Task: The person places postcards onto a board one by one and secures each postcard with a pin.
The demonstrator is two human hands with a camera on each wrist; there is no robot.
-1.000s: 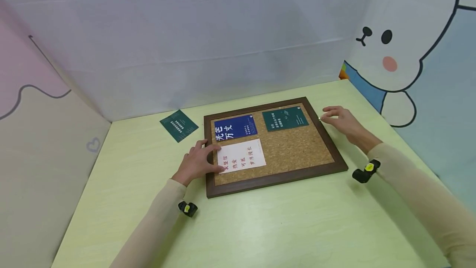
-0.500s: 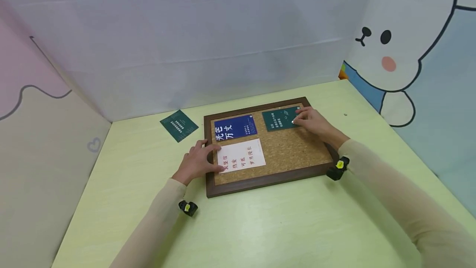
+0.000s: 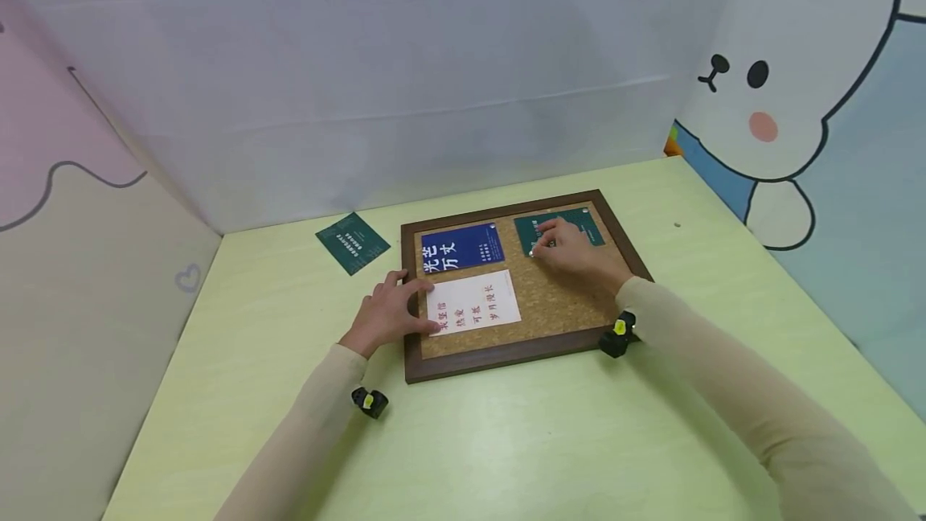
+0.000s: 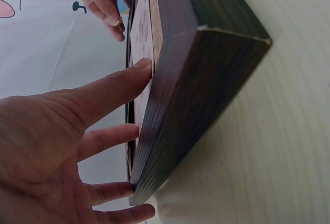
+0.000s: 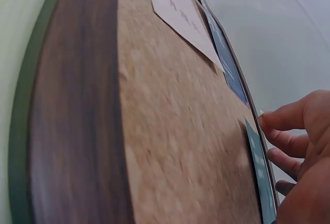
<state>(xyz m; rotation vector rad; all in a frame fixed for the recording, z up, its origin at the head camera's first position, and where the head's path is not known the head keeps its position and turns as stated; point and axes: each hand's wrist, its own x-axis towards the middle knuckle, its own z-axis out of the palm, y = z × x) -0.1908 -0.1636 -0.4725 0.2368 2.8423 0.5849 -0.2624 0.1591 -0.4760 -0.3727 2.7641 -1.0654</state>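
Observation:
A brown-framed corkboard (image 3: 557, 308) lies on the table. My left hand (image 3: 383, 313) spans its left edge, thumb and index fingertips pressing the left end of a white card (image 3: 473, 304) with red writing. In the left wrist view the fingers are nearly straight. My right hand (image 3: 576, 254) is over a green card (image 3: 590, 225) at the upper right of the board, partly covering it. Thumb and fingertip pinch a tiny clear push pin (image 5: 261, 114) near that card's lower left corner. A blue card (image 3: 470, 248) lies at the upper left, with a small pin at its corner.
A loose green card (image 3: 353, 244) lies on the pale green table (image 3: 506, 441), left of the board. A small dark speck (image 3: 677, 224) is on the table at right. A white cloth wall (image 3: 434, 63) stands behind, with a cartoon-printed wall (image 3: 861, 143) at right.
My right hand has moved left, from just beyond the board's right edge to the green card's lower left corner, carrying the push pin. My left hand stays on the white card.

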